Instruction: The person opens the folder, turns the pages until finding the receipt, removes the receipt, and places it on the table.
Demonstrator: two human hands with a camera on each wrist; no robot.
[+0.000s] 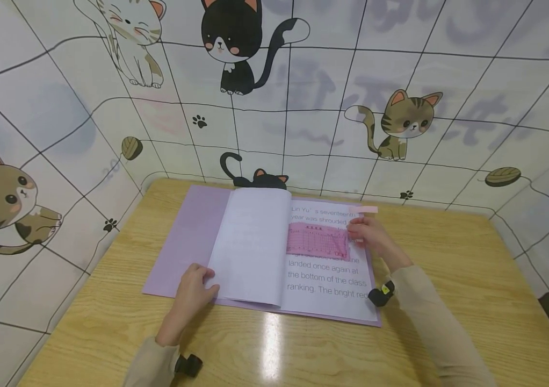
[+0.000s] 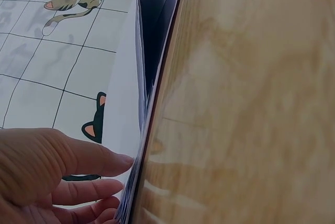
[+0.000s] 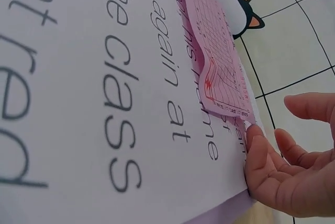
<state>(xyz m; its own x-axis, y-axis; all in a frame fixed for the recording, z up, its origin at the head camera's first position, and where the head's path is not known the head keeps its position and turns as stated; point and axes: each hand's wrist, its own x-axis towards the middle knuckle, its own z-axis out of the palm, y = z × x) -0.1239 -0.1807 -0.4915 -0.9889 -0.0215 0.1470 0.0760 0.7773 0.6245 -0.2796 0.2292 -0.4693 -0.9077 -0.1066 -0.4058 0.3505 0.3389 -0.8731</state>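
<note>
An open book or folder with a lilac cover (image 1: 202, 215) lies on the table, with blank white pages (image 1: 255, 247) on its left side. My left hand (image 1: 194, 287) rests at the lower left edge of those pages, thumb and fingers extended in the left wrist view. On the right-hand page (image 1: 323, 301), printed in large English text, lies a wavy pink slip (image 1: 318, 240) with a printed grid. My right hand (image 1: 370, 235) touches the page's right edge beside the slip. In the right wrist view its thumb stands apart from the other fingers.
A pale pink tab (image 1: 368, 209) sticks out past the page's upper right edge. The wooden table (image 1: 448, 258) meets a wall (image 1: 313, 129) covered in cartoon cats at the back. Small black devices (image 1: 188, 365) sit at both wrists.
</note>
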